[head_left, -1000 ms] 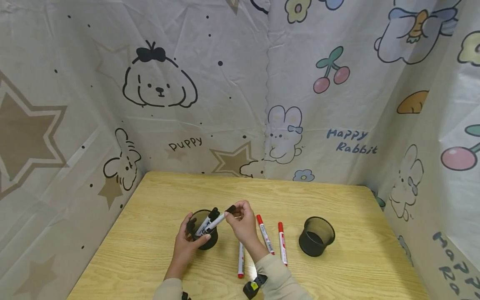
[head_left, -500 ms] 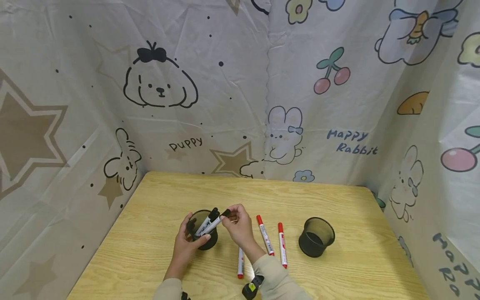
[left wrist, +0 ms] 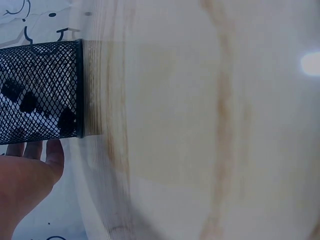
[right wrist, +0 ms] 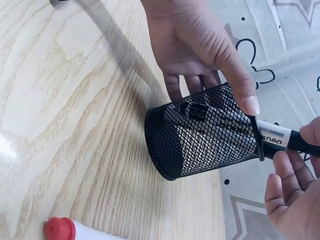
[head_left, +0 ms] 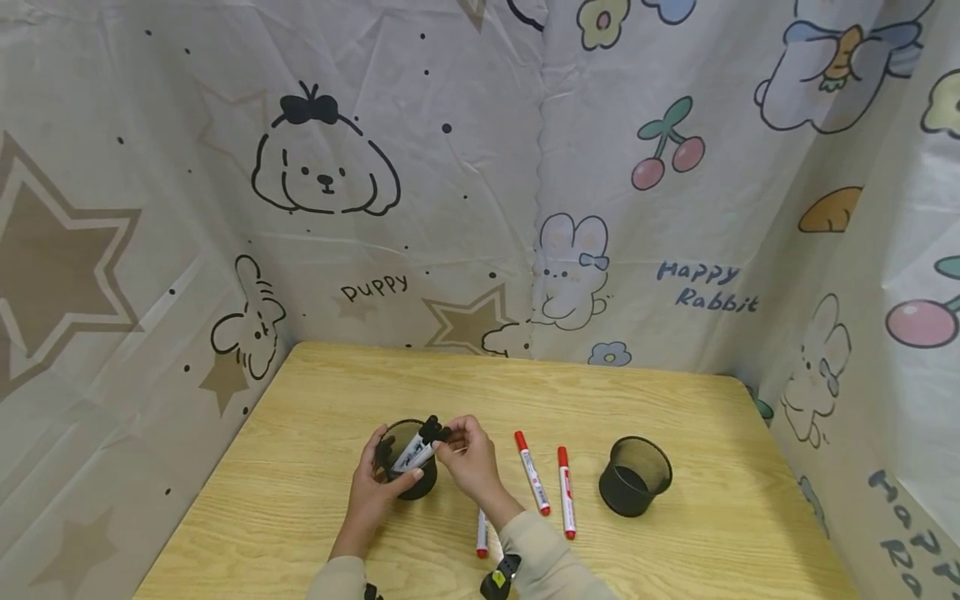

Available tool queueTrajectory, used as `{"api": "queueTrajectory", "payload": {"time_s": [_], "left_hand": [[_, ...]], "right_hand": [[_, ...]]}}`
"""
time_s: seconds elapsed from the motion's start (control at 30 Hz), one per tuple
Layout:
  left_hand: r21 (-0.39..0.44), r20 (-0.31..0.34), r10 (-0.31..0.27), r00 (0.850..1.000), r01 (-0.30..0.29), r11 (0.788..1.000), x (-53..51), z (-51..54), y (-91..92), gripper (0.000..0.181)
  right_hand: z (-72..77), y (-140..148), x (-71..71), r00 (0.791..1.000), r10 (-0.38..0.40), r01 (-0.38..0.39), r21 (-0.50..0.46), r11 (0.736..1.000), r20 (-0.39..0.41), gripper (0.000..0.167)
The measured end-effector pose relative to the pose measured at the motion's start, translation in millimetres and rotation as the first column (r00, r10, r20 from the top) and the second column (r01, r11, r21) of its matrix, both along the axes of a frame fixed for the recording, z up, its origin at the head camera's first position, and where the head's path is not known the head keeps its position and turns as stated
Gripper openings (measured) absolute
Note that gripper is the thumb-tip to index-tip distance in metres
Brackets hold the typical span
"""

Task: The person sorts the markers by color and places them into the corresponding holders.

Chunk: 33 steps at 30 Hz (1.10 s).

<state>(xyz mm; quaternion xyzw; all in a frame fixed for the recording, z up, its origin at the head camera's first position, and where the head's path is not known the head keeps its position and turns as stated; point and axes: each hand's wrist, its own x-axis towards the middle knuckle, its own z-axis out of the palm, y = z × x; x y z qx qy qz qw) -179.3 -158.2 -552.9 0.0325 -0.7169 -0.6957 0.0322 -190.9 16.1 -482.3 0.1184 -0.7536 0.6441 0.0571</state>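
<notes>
A black mesh pen cup (head_left: 429,487) stands on the left part of the table, and my left hand (head_left: 369,500) grips its side, thumb near the rim in the right wrist view. My right hand (head_left: 472,467) is at the cup's mouth, pinching a white marker (right wrist: 274,133) by its black cap. That marker leans with its lower part inside the cup. Other black-capped markers (head_left: 430,427) lean in the same cup; how many is hard to tell. In the left wrist view the cup (left wrist: 40,95) shows dark marker ends through its mesh, with the left fingers behind it.
Two red-capped markers (head_left: 532,472) (head_left: 566,492) lie right of my right hand. Another red-ended marker (head_left: 482,537) lies by the right forearm, partly hidden. A second black mesh cup (head_left: 634,477) stands at the right. Patterned cloth (head_left: 465,208) hangs behind the wooden table (head_left: 337,383).
My right hand has moved left and slightly down, bringing the black-capped marker deeper into the cup beside the others. The left hand stays on the cup.
</notes>
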Motion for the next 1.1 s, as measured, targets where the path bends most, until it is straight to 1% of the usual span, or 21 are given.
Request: {"api": "queueTrajectory", "payload": {"time_s": [0.13,0.17,0.2,0.4,0.43,0.57,0.67,0.77,0.87,1.0,1.1], "left_hand": [[-0.007,-0.018,0.006,1.0,-0.006,1.0,-5.0,-14.9,-2.0,0.09],[-0.012,-0.024,0.009,1.0,-0.01,1.0,-5.9,-17.4,-2.1,0.09],[-0.017,-0.028,0.008,1.0,-0.008,1.0,-5.6,-16.3,-1.7,0.09],[-0.024,-0.034,0.005,0.999,-0.006,1.0,-8.0,-19.0,-2.6,0.09],[-0.028,-0.037,0.011,0.999,-0.012,1.0,-9.3,-22.8,-3.0,0.09],[-0.039,-0.046,0.026,0.999,-0.028,0.999,-9.2,-25.7,-1.9,0.09],[-0.04,-0.052,0.03,0.998,-0.033,0.999,-9.1,-26.1,-1.1,0.091],[-0.047,-0.063,0.025,0.998,-0.028,0.999,-8.5,-25.7,-0.5,0.092],[-0.049,-0.056,0.017,0.998,-0.02,0.999,-8.5,-26.7,-0.9,0.092],[-0.048,-0.041,0.013,0.999,-0.015,0.999,-8.5,-26.6,-1.4,0.09],[-0.055,-0.044,0.008,0.999,-0.01,0.998,-7.8,-24.4,-1.2,0.09]], "right_hand": [[2.5,-1.5,1.0,1.0,0.008,-0.008,0.028,1.0,0.001,0.022],[2.9,-1.8,1.2,1.0,0.009,-0.009,0.036,0.999,-0.003,0.021],[0.3,-2.4,-0.3,1.0,0.007,-0.007,0.039,0.999,-0.009,0.021],[-38.7,-6.2,-20.3,1.0,0.003,-0.002,0.049,0.999,-0.026,0.021],[-42.9,-6.5,-22.1,1.0,0.004,-0.003,0.052,0.999,-0.027,0.021],[-46.5,-7.8,-23.1,0.999,0.01,-0.008,0.058,0.998,-0.031,0.02],[-47.6,-8.0,-23.8,1.0,0.008,-0.007,0.055,0.998,-0.017,0.019],[-47.5,-7.8,-25.1,1.0,0.001,-0.002,0.061,0.998,0.016,0.02],[-48.0,-7.4,-26.1,0.999,-0.005,0.002,0.065,0.998,0.046,0.02],[-49.6,-6.8,-27.3,0.998,-0.005,0.001,0.066,0.998,0.056,0.02],[-49.6,-6.4,-27.9,0.998,-0.003,-0.002,0.076,0.997,0.061,0.019]]}}
